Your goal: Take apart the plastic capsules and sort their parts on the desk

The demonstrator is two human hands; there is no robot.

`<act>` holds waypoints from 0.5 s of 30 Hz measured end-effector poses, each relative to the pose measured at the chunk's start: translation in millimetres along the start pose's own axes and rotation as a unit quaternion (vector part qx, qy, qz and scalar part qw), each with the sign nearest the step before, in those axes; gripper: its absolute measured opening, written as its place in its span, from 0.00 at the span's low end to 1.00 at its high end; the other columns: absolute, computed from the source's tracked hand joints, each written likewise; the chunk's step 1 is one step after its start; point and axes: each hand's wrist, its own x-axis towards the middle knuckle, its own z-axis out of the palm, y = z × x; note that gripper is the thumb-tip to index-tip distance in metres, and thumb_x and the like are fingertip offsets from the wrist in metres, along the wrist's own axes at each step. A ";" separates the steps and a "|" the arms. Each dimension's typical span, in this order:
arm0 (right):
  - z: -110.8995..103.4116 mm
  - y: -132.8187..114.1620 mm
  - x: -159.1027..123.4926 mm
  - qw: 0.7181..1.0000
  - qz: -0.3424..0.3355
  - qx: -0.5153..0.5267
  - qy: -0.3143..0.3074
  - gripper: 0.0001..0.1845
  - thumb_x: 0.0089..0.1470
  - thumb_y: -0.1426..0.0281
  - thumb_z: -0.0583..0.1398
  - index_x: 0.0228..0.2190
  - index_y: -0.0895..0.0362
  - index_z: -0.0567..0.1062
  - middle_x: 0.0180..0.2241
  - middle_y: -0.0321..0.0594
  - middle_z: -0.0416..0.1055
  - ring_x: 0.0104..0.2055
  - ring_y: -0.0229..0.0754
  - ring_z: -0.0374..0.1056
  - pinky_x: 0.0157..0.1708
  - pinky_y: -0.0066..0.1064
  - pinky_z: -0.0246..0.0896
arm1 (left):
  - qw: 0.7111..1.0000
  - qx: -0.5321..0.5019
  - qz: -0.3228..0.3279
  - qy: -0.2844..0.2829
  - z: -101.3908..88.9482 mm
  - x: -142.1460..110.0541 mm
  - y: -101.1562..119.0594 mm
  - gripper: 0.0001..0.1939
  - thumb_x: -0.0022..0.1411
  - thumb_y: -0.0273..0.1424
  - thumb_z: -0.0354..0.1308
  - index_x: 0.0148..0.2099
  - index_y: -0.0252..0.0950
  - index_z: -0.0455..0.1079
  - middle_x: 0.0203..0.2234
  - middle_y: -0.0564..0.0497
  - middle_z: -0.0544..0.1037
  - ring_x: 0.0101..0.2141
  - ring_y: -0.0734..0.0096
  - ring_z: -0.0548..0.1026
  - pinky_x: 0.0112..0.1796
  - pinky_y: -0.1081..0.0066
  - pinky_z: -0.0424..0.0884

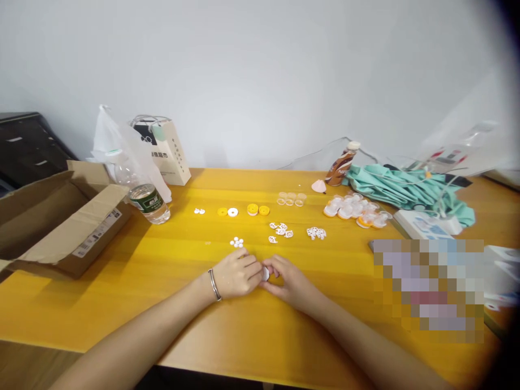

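Observation:
My left hand (238,273) and my right hand (286,277) meet low on the yellow table (170,292), fingers curled together around a small round white part (265,273). A metal bracelet (214,284) rings my left wrist. Just beyond my left hand lies a cluster of tiny white discs (236,242). Further back lie white cut-out pieces (280,230), another white cut-out group (316,233), yellow discs (258,209), a yellow and a white disc (227,212), two tiny white bits (199,210) and clear rings (291,199).
An open cardboard box (60,222) sits at the left with a water bottle (148,201) beside it. A paper bag (168,151) stands at the wall. Right: assembled orange-white parts (357,210), brown drink bottle (341,164), teal cloth (402,189), a blurred patch.

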 end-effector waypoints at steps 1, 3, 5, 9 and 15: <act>0.1 0.2 -0.1 1.000 -0.001 0.000 0.000 0.10 0.48 0.71 0.60 0.33 0.56 0.65 0.28 0.37 0.62 0.31 0.39 0.60 0.33 0.31 0.59 | 1.000 0.003 0.004 0.002 -0.4 0.5 0.3 0.09 0.63 0.24 0.47 0.32 0.32 0.67 0.25 0.51 0.73 0.26 0.75 0.66 0.29 0.69 0.58; 0.2 0.2 -0.2 1.000 -0.003 0.000 0.001 0.09 0.48 0.71 0.60 0.33 0.56 0.65 0.27 0.36 0.62 0.31 0.39 0.59 0.33 0.31 0.58 | 1.000 0.007 0.011 0.006 -0.8 1.0 0.7 0.09 0.63 0.24 0.47 0.32 0.31 0.67 0.26 0.51 0.73 0.26 0.74 0.66 0.28 0.69 0.58; 0.4 0.1 -0.2 1.000 -0.002 0.001 0.000 0.09 0.48 0.71 0.60 0.33 0.56 0.65 0.27 0.36 0.62 0.31 0.39 0.59 0.33 0.31 0.58 | 1.000 0.007 0.014 0.007 -0.6 0.9 0.7 0.09 0.63 0.24 0.47 0.32 0.31 0.67 0.26 0.51 0.73 0.26 0.74 0.66 0.28 0.69 0.58; 0.1 0.1 -0.6 1.000 0.000 0.001 -0.004 0.10 0.48 0.71 0.60 0.34 0.56 0.65 0.28 0.36 0.61 0.31 0.38 0.59 0.33 0.31 0.58 | 1.000 -0.004 0.007 0.006 2.1 -0.5 -0.1 0.08 0.63 0.24 0.48 0.33 0.31 0.67 0.26 0.51 0.73 0.26 0.74 0.66 0.29 0.69 0.58; -2.6 -2.7 0.4 1.000 0.015 -0.002 -0.012 0.07 0.49 0.70 0.59 0.30 0.56 0.64 0.28 0.36 0.62 0.31 0.38 0.60 0.33 0.30 0.58 | 0.997 -0.050 -0.060 -0.010 7.2 -2.1 -2.8 0.08 0.63 0.29 0.48 0.35 0.34 0.68 0.26 0.52 0.73 0.27 0.74 0.67 0.29 0.70 0.58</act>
